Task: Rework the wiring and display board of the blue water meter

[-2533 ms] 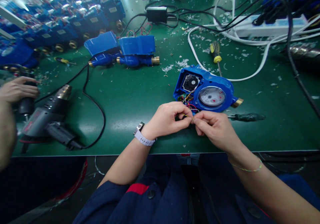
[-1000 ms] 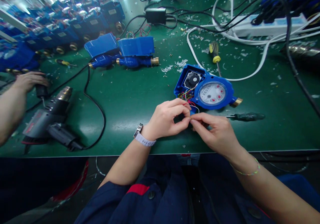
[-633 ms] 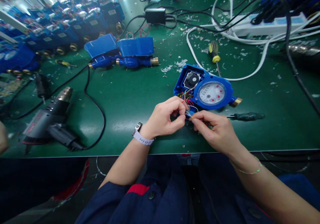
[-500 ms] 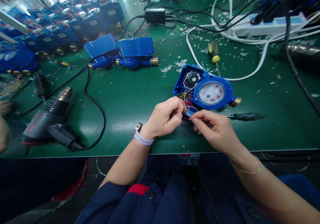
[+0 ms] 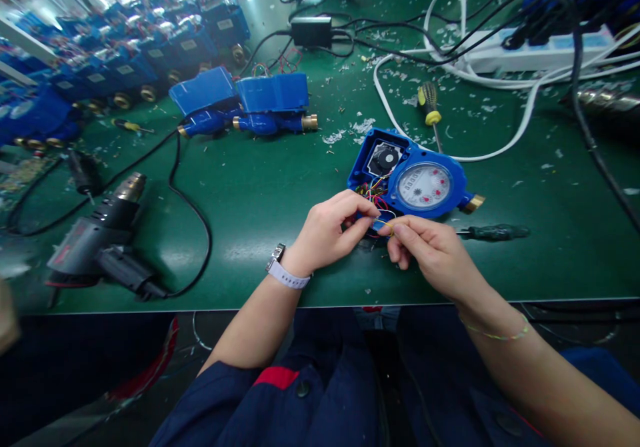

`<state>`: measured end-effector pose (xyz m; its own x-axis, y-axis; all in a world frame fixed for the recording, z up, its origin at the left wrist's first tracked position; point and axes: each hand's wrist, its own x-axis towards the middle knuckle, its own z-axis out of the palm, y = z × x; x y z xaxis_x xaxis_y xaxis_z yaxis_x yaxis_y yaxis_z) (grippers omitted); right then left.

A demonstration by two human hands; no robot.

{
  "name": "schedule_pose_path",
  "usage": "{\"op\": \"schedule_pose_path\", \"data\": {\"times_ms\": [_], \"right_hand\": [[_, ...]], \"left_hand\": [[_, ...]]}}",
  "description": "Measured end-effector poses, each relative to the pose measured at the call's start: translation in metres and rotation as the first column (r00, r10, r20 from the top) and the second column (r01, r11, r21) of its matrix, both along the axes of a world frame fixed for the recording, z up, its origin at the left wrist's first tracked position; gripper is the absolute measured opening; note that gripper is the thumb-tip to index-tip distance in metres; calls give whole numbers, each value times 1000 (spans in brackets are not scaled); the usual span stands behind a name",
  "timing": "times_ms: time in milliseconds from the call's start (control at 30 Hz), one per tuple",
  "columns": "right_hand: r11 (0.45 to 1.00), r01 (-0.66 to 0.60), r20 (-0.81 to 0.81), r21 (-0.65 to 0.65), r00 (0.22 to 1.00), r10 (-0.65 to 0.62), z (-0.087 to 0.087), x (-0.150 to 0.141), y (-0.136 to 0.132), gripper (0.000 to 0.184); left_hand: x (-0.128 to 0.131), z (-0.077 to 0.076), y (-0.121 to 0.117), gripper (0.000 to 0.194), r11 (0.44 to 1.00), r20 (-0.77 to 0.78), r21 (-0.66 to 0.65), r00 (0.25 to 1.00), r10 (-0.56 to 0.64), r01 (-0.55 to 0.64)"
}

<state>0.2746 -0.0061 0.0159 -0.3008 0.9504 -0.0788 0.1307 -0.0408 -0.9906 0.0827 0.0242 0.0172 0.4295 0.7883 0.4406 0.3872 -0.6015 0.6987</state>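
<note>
1. Yellow wire [image 5: 384,222] was pinched by fingertips of left hand [image 5: 336,228] and right hand [image 5: 431,252].
2. Blue meter [image 5: 425,186] was seated on desk [image 5: 250,214] just beyond, wiring [image 5: 379,202] exposed.
3. Yellow-black screwdriver [image 5: 429,104] was laid behind meter.
4. White power strip [image 5: 525,60] was placed farther back.

Widest free lane: bare worktop [image 5: 265,187] between heat gun [image 5: 95,234] and left hand [image 5: 343,230], front edge up to two blue meters [image 5: 273,94]. Heat gun's black cord [image 5: 209,247] loops into its left side. Yellow wire [image 5: 385,224] bars the narrow gap between left hand and right hand [image 5: 425,247]. Behind the open meter [image 5: 425,187]: yellow screwdriver [image 5: 429,104] and white cable [image 5: 531,106] obstruct. Dark screwdriver [image 5: 500,232] lies right of right hand; open worktop past it.
</note>
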Motion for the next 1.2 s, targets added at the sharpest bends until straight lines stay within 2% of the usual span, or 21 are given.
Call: {"op": "schedule_pose_path", "data": {"times_ms": [200,367,500,700,900,1033,1100,1200], "right_hand": [[998,9,-33,-61,999,-11,-1,2,-2,27],[998,50,-12,-27,999,-51,-4,0,-3,24],[994,109,8,27,994,-110,-8,-1,-3,24],[990,127,4,58,992,-128,-9,1,-1,33],[986,139,19,91,990,-141,-8,0,-3,34],[970,102,126,222,983,-132,-10,0,-5,23],[945,58,199,322,972,-127,-12,-1,-5,27],[903,69,240,424,953,-185,-15,-2,-5,14]], "left_hand": [[0,2,1,7,997,74,-45,996,59,-56],[0,3,1,4,990,144,-119,985,95,-78],[-1,3,1,6,990,177,-109,978,106,-88],[-5,8,3,17,999,145,-51,989,21,-13],[-10,9,5,20,994,83,-105,996,-13,21],[-7,7,4,18,982,129,-187,992,2,23],[-6,5,4,18,972,186,-234,982,7,38],[-5,2,5,27,958,258,-285,965,35,42]]}}
